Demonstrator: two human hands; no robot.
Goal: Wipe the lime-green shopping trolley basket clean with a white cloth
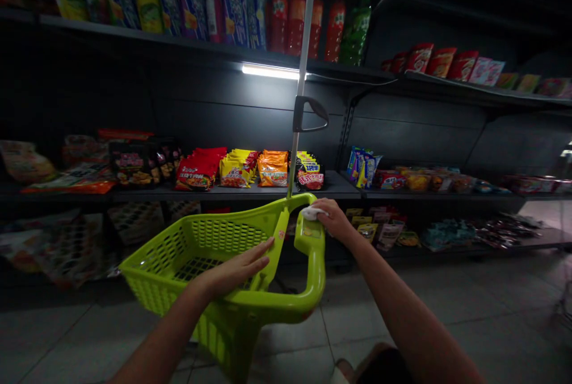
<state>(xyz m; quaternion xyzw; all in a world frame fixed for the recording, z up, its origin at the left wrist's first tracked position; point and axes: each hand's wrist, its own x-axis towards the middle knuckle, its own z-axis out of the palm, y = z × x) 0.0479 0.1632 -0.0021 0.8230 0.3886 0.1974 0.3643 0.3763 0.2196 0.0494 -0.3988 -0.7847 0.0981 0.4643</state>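
A lime-green plastic shopping cart (318,274) stands before me, its slatted basket to the left and its loop handle to the right. My left hand (239,268) lies with fingers stretched out against the green flap (276,247) at the basket's near end. At the handle's far corner, my right hand (334,218) is closed on a crumpled white cloth (313,212) pressed to the green surface. Just below that cloth, a small clear panel (311,229) is set into the handle. A grey pole (305,44) with a dark hook-shaped holder (308,115) rises behind the handle.
Behind the cart runs a dark shelf (330,184) with red noodle packets (199,169), yellow packets (236,168) and orange packets (273,168). Bottles (295,18) and snack bags stand on the upper shelf. A light tube (270,71) glows beneath it. The floor (379,312) is tiled.
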